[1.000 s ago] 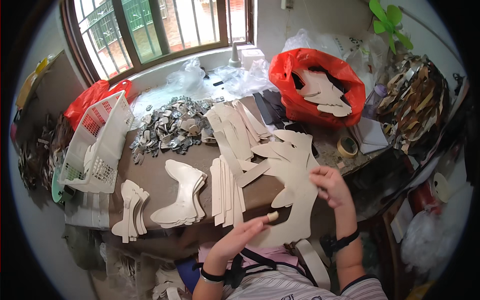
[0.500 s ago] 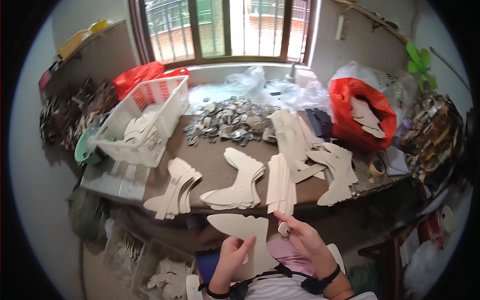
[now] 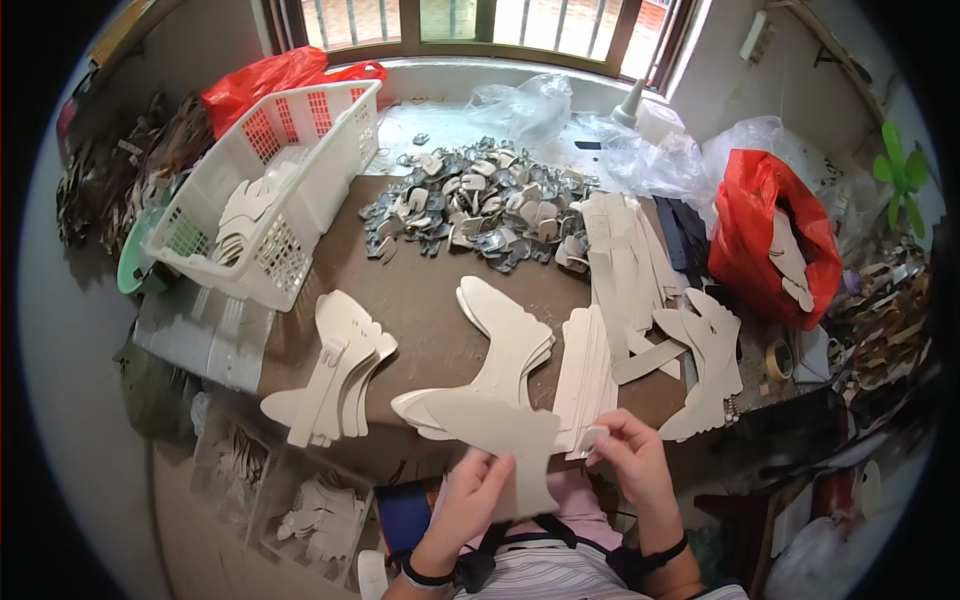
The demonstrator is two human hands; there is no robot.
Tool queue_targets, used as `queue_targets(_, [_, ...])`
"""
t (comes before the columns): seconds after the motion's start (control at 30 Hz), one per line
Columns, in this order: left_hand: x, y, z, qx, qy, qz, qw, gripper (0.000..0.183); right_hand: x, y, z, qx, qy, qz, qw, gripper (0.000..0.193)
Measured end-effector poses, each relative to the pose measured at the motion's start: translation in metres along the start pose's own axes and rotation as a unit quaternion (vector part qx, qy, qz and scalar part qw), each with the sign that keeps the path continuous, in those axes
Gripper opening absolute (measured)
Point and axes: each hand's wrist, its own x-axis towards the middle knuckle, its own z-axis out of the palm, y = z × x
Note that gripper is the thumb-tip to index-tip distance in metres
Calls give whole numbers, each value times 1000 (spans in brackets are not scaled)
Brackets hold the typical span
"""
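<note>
My left hand (image 3: 478,492) grips a flat cream cut piece (image 3: 515,435) with a curved, pointed wing, thumb on top. The piece overlaps the near edge of a stack of similar cut pieces (image 3: 508,340) on the table. My right hand (image 3: 638,462) pinches a small pale rounded tab (image 3: 592,440), just right of the held piece and apart from it. Beyond the right hand lies a stack of straight cream strips (image 3: 585,375). Further stacks of curved pieces sit at left (image 3: 345,365) and at right (image 3: 712,360).
A heap of small grey and cream tabs (image 3: 480,205) covers the table's far middle. A white plastic basket (image 3: 290,250) with cut pieces stands left; an open red bag (image 3: 745,235) stands right. A tape roll (image 3: 779,360) lies near it. Bins (image 3: 315,515) sit below the left edge.
The view has tilted down. My left hand has raised the cut piece toward the table stack. My right hand has turned, with the small tab now showing between its fingertips.
</note>
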Motion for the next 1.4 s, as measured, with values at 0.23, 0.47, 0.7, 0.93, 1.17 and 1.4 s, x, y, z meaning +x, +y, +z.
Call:
queue_targets(0.23, [43,29,25,-118,51,141,982,49,43,-2,-5,-208,69,-68,973,15])
queue_targets(0.47, [16,12,10,14,218,167,961,62,81,23,13,-556,101,-276,777,17])
queue_targets(0.7, [3,7,14,240,227,250,910,26,47,5,13,-378,97,-183,902,15])
queue_targets(0.93, [1,1,17,150,78,178,969,21,-38,-4,20,-20,-146,30,989,13])
queue_targets(1.17, [-9,11,30,61,50,155,985,24,-44,5,21,-72,-150,44,985,13])
queue_targets(1.4, [-17,5,23,106,99,130,981,21,-45,0,27,-175,-184,-22,967,12])
